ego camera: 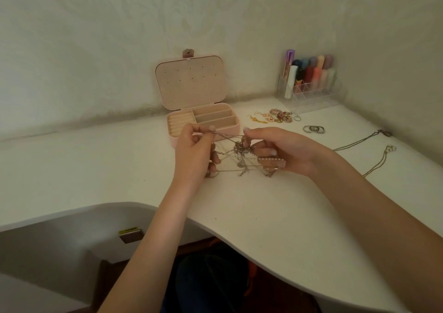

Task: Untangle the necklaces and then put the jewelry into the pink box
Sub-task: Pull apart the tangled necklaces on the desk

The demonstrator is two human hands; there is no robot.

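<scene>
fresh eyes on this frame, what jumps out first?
The knot of tangled necklaces, stretched in mid-air between the left hand and right hand at the centre. Just behind it the pink box stands open on the white desk, and colourful tubes fill a clear organiser in the far right corner.

A knot of thin metal chains, the tangled necklaces (241, 155), hangs stretched above the table near the middle of the scene, with small charms and a short row of pearls caught in it. Just beyond it the pink box (203, 124) stands open, its lid upright, its ring rolls at left and three long compartments at right. Farther right lie earrings (259, 119), a beaded bracelet (280, 115), rings (314, 129) and two separate chain necklaces (374, 149).
</scene>
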